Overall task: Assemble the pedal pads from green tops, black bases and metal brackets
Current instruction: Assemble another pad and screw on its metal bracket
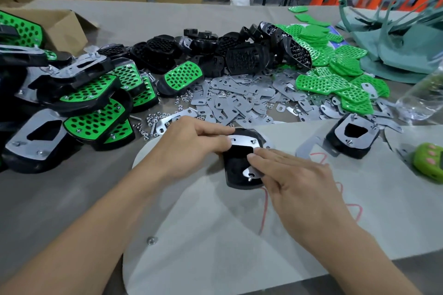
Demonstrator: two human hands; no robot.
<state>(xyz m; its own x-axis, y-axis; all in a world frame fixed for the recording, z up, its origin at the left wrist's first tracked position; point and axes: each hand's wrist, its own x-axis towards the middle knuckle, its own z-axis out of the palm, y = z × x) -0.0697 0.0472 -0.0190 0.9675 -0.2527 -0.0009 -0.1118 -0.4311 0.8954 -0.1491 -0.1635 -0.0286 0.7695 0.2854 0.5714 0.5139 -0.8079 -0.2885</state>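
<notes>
Two hands work on one pedal pad [239, 166], which lies black underside up on a white sheet [215, 235] at the middle of the table, with a metal bracket [243, 140] laid across it. The left hand [191, 148] curls its thumb and forefinger over the far end of the pad and bracket, gripping them together. The right hand [299, 182] lies nearly flat, its fingers almost straight, thumb pressing the bracket's near arm; whether it also pinches that arm I cannot tell. A screw end [250, 178] pokes up through the near tab, and the job now seems to be seating the bracket. To do this well, press the plate flat until every hole sits over its screw, keep the far end pinned so nothing pivots, and only then reach for one of the loose nuts [149, 122] lying just beyond the left hand. As for containers, an open cardboard box [60, 29] stands at the far left with a green-topped pad [24, 29] at its mouth, and a clear plastic bottle [419, 100] lies at the right, contents not discernible.
</notes>
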